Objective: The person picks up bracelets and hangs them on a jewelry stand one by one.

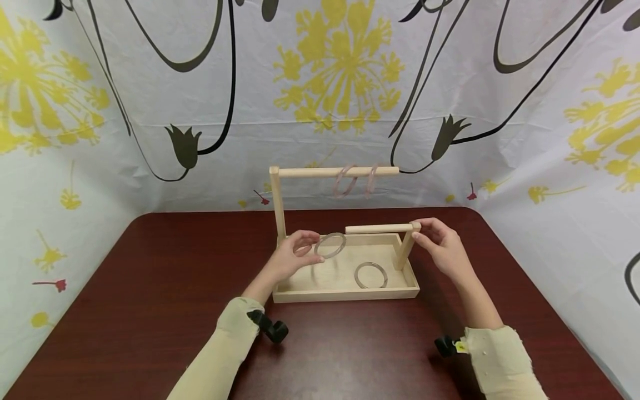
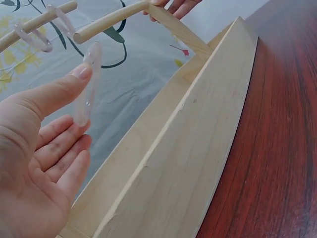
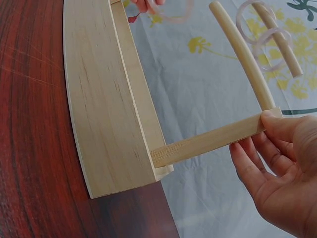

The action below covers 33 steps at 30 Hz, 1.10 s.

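My left hand pinches a clear bangle between thumb and fingers, above the wooden tray of a two-bar stand. In the left wrist view the bangle is upright and edge-on, apart from the end of the lower bar. My right hand grips the top of the short post that bears this lower bar. Two pinkish bangles hang on the taller upper bar. Another clear bangle is in the tray, near its front wall.
The stand rests on a dark red wooden table. Behind it hangs a white cloth with yellow and dark flower prints. The tall post rises at the tray's left end. Both bars have a free end.
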Each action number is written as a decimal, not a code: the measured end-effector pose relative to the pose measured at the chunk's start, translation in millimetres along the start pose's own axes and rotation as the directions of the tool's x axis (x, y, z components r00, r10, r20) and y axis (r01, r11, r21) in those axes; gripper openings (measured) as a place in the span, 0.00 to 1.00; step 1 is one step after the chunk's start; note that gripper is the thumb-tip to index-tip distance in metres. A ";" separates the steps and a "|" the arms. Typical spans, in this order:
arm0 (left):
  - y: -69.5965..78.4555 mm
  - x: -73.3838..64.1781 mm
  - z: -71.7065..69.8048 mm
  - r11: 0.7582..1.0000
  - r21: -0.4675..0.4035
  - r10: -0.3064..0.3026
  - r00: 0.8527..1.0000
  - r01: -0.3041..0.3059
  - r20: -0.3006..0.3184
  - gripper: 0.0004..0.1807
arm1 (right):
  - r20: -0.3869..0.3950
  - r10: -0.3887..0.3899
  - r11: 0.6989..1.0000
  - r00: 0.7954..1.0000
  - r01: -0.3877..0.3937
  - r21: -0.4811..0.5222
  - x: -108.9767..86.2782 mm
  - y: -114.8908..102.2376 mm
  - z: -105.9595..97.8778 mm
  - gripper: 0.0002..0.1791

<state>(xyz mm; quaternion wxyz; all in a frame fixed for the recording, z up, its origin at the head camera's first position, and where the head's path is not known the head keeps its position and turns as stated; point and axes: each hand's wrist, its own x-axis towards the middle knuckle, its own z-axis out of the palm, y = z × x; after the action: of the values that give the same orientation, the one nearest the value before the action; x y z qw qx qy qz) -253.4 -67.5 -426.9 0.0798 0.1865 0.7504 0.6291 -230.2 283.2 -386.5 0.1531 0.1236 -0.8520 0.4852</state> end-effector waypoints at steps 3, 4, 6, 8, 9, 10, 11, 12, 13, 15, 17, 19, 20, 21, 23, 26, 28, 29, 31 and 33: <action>0.5 0.9 0.9 1.000 -0.022 0.007 1.000 -0.008 -0.031 0.28 | -0.002 0.004 1.000 1.000 -0.004 0.010 -0.7 -1.1 0.1 0.14; 0.7 1.4 1.2 1.000 -0.029 0.012 0.999 -0.013 -0.041 0.28 | -0.003 0.004 1.000 1.000 -0.004 0.014 -0.9 -1.4 0.1 0.14; 1.2 2.5 2.0 0.999 -0.042 0.022 0.998 -0.024 -0.059 0.28 | -0.005 0.005 1.000 1.000 -0.005 0.020 -1.3 -2.3 0.0 0.14; 2.0 3.3 2.8 0.998 -0.054 0.031 0.997 -0.035 -0.077 0.28 | -0.006 0.005 1.000 1.000 -0.004 0.020 -1.5 -2.8 -0.1 0.14; 2.4 3.6 3.2 0.998 -0.058 0.034 0.996 -0.039 -0.084 0.28 | -0.005 0.004 1.000 1.000 -0.004 0.021 -1.4 -2.8 -0.3 0.14; 3.0 3.7 3.6 0.997 -0.067 0.039 0.995 -0.046 -0.089 0.28 | -0.004 0.004 1.000 1.000 -0.004 0.019 -1.4 -2.7 -0.4 0.14; 3.5 3.8 4.0 0.996 -0.076 0.045 0.995 -0.052 -0.094 0.28 | -0.004 0.005 1.000 1.000 -0.005 0.017 -1.3 -2.6 -0.5 0.14; 4.1 3.9 4.4 0.995 -0.085 0.050 0.994 -0.059 -0.099 0.28 | -0.003 0.005 1.000 1.000 -0.005 0.014 -1.2 -2.4 -0.6 0.14; 4.6 3.9 4.7 0.993 -0.094 0.057 0.993 -0.067 -0.102 0.28 | -0.002 0.006 1.000 1.000 -0.006 0.010 -1.1 -2.2 -0.6 0.14; 5.8 4.0 5.4 0.991 -0.108 0.071 0.992 -0.082 -0.109 0.28 | 0.000 0.006 1.000 1.000 -0.006 0.005 -0.8 -1.8 -0.6 0.14; 7.0 4.4 6.4 0.988 -0.121 0.082 0.990 -0.096 -0.113 0.28 | 0.001 0.005 1.000 1.000 -0.005 0.001 -0.7 -1.9 -0.3 0.14; 8.4 4.8 7.5 0.986 -0.128 0.090 0.989 -0.104 -0.115 0.28 | 0.003 0.005 1.000 1.000 -0.005 0.000 -0.6 -2.1 0.0 0.14; 9.3 4.9 8.1 0.986 -0.130 0.093 0.989 -0.108 -0.117 0.28 | 0.004 0.004 1.000 1.000 -0.004 0.000 -0.6 -2.2 0.0 0.14; 10.3 5.0 8.8 0.985 -0.133 0.096 0.988 -0.111 -0.118 0.28 | 0.005 0.004 1.000 1.000 -0.004 0.001 -0.7 -2.3 0.0 0.14; 12.4 5.2 10.1 0.984 -0.135 0.102 0.988 -0.117 -0.117 0.28 | 0.005 0.004 1.000 1.000 -0.004 0.000 -0.7 -2.4 0.0 0.14; 15.1 5.7 12.1 0.982 -0.138 0.110 0.987 -0.126 -0.117 0.28 | 0.005 0.007 1.000 1.000 -0.007 -0.002 -0.7 -2.6 0.0 0.14; 16.4 6.5 13.4 0.982 -0.135 0.116 0.987 -0.132 -0.114 0.28 | 0.005 0.009 1.000 1.000 -0.009 -0.003 -0.7 -2.7 0.0 0.14; 16.9 7.0 14.2 0.982 -0.135 0.120 0.986 -0.135 -0.112 0.29 | 0.005 0.010 1.000 1.000 -0.010 -0.003 -0.7 -2.8 0.0 0.14; 17.7 8.3 15.7 0.981 -0.130 0.127 0.986 -0.141 -0.109 0.29 | 0.005 0.011 1.000 1.000 -0.011 -0.003 -0.7 -2.8 0.1 0.14; 18.6 9.5 17.5 0.981 -0.129 0.135 0.985 -0.148 -0.105 0.28 | 0.003 0.010 1.000 1.000 -0.010 0.000 -0.6 -2.7 0.2 0.14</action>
<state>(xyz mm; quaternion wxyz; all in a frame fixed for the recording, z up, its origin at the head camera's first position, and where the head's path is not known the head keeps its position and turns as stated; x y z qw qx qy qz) -252.6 -45.3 -411.1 0.0115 0.2031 0.6934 0.6913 -228.7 281.8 -384.7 0.1492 0.1201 -0.8528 0.4858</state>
